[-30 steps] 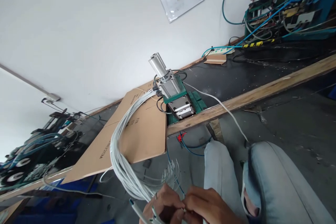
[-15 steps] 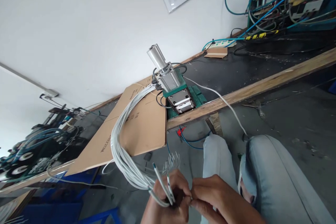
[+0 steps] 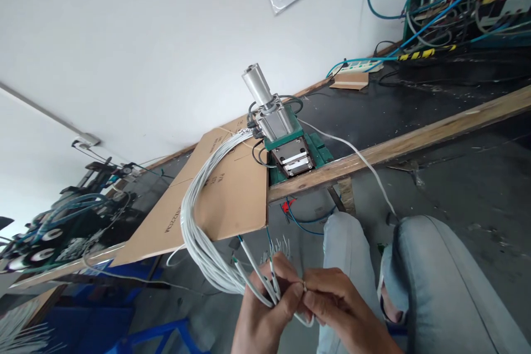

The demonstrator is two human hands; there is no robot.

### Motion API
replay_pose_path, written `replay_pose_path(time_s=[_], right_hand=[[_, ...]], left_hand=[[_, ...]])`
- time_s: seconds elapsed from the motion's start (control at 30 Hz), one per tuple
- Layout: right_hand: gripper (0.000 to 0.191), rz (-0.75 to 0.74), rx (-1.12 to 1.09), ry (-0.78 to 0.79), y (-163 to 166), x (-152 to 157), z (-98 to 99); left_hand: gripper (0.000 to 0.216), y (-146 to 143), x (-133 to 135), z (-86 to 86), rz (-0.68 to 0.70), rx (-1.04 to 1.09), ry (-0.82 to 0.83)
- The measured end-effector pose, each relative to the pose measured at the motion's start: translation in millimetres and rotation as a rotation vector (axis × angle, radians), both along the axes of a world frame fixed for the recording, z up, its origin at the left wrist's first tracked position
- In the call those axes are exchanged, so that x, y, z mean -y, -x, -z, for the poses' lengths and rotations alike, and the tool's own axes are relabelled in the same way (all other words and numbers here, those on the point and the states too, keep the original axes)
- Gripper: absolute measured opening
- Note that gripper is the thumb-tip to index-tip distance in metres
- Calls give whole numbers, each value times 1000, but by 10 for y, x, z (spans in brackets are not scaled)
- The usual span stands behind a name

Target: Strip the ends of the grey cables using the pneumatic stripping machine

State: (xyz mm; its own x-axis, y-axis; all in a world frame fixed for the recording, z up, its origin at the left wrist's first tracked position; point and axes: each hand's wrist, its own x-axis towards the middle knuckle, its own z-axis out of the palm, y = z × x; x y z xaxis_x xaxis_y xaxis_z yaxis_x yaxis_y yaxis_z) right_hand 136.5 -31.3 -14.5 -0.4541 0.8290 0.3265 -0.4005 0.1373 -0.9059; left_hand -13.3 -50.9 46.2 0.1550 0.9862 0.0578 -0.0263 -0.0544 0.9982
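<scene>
A thick bundle of white cables curves from the press down over the cardboard's front edge to my hands. My left hand is closed around several white cables, and a few loose ends with dark green tips stick up from it. My right hand pinches a small cable end against my left thumb and forefinger. The fingers partly hide that end, so its detail is hard to make out. Below the meeting fingertips a short loop of white cable hangs down.
A small green and silver press stands at the wooden bench edge. Flat cardboard juts past that edge on the left. Blue tubing and machinery lie far right. A blue stool is below left.
The camera view has shifted slightly, moving the bench scene right. My hands have turned so the left thumb now shows, and a cable loop has appeared beneath the fingertips.
</scene>
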Motion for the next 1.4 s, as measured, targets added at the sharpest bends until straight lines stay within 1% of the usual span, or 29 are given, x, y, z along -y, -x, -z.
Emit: replay_pose_path(time_s=[0.1,0.17,0.3,0.43,0.6,0.8,0.93,1.1,1.27,1.4], right_hand=[[52,-83,-106,104,60,18,20],[51,-99,-145,148,84,24,35],[51,-126,-223,193,126,20,83],[50,-139,-247,232,168,19,137],[49,-146,-248,252,206,31,196],[51,-138,-223,212,241,20,255],[53,-132,-198,171,219,13,217],[52,-102,-103,117,169,10,153],[53,-126,-96,125,155,-15,135],[52,-107,-74,116,136,-25,136]], left_hand=[[24,14,5,37,14,32,5],[21,14,6,63,18,70,7],[17,0,15,134,20,186,24],[16,-3,18,197,-4,196,9],[17,-21,26,228,-18,242,-10],[24,-22,30,286,-74,245,18],[27,-15,27,302,-68,238,-9],[35,-26,17,289,-137,175,3],[36,-41,9,276,-170,167,39],[35,-57,9,262,-178,161,20]])
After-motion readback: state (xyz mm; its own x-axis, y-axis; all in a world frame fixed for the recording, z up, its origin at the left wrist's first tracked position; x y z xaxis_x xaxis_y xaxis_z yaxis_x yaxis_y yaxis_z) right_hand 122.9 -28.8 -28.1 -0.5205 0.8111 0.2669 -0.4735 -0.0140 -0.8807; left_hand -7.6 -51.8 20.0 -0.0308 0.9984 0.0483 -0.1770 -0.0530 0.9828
